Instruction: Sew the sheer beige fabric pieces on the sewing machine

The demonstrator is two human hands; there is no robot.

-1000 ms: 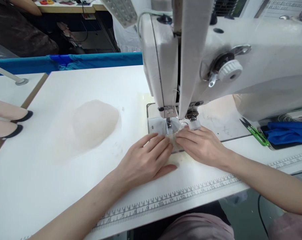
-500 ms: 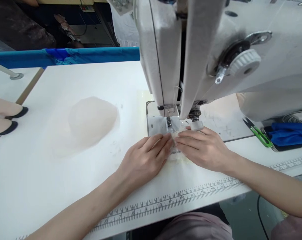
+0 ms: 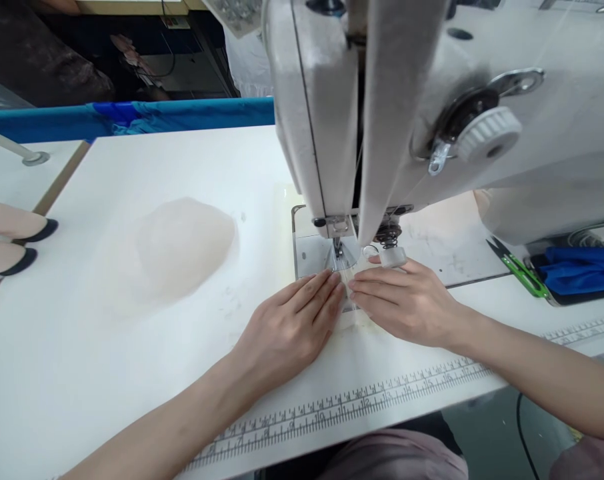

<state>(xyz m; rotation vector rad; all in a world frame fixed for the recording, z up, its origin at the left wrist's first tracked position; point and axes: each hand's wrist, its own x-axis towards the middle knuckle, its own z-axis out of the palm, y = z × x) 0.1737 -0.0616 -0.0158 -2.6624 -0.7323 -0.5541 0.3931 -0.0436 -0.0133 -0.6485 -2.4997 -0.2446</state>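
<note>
We are pressing left hand (image 3: 292,323) and right hand (image 3: 405,303), flat and unclenched, on sheer pale fabric piece (image 3: 351,312) under white sewing machine (image 3: 322,133).

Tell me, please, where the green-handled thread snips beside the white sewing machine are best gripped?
Pinch the green-handled thread snips by the green handle, probably coming from the near side: they lie flat, black blade tips pointing far-left, and the white sewing machine overhangs behind.

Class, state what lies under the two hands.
A sheer fabric piece shows between the left hand and right hand, reaching toward the presser foot; its remainder is covered.
</note>
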